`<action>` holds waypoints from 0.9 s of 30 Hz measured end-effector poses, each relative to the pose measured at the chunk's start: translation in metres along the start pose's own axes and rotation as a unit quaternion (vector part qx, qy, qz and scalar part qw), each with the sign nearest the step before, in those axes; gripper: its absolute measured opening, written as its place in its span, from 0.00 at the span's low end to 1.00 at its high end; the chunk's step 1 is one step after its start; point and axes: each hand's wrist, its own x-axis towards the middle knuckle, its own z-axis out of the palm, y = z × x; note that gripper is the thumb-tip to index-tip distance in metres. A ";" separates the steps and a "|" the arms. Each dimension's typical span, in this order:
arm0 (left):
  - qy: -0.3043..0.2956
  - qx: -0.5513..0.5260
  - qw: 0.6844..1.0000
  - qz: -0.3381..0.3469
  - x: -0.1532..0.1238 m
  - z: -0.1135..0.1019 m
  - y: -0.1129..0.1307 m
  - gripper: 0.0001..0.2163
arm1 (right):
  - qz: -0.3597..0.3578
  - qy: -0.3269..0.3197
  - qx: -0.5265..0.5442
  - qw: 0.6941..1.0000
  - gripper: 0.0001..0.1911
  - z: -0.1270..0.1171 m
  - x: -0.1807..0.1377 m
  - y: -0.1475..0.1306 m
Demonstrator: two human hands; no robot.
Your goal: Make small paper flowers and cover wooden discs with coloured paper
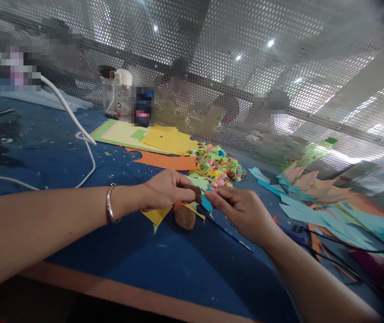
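Observation:
My left hand (165, 190), with a silver bangle (110, 204) on the wrist, is closed round a small brown-handled tool (194, 192). My right hand (240, 208) meets it from the right, fingers pinched at the tool's tip on something too small to make out. Just below the hands a brown rounded object (185, 217) lies on the blue table (127, 260), next to yellow paper scraps (156, 216). A thin blue stick (225, 231) lies under my right hand. Behind the hands sits a pile of small curled paper pieces (217, 166) in several colours.
Sheets of green, yellow and orange paper (151, 143) lie at the back, with two bottles (118, 94) behind them. A white cable (77, 134) crosses the left side. Cut teal and orange paper (329, 206) and black cables (346, 251) cover the right. A perforated screen (245, 67) borders the table.

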 end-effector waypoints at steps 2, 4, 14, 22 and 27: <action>-0.003 0.007 1.000 -0.002 0.000 -0.001 0.000 0.07 | -0.005 -0.001 0.002 1.000 0.28 0.000 0.000 -0.001; -0.006 0.016 1.000 0.001 0.000 -0.001 -0.001 0.07 | -0.007 -0.003 0.005 1.000 0.28 -0.001 0.000 -0.002; -0.014 0.027 0.999 -0.012 -0.001 -0.002 0.001 0.08 | -0.014 -0.006 0.008 1.000 0.27 0.001 0.000 -0.002; -0.031 0.021 0.999 -0.029 0.000 -0.002 0.000 0.08 | -0.011 -0.019 0.011 1.000 0.25 0.002 -0.001 -0.001; -0.030 0.008 0.999 -0.032 0.000 -0.001 0.002 0.08 | -0.009 -0.015 0.014 1.000 0.27 0.003 -0.001 -0.002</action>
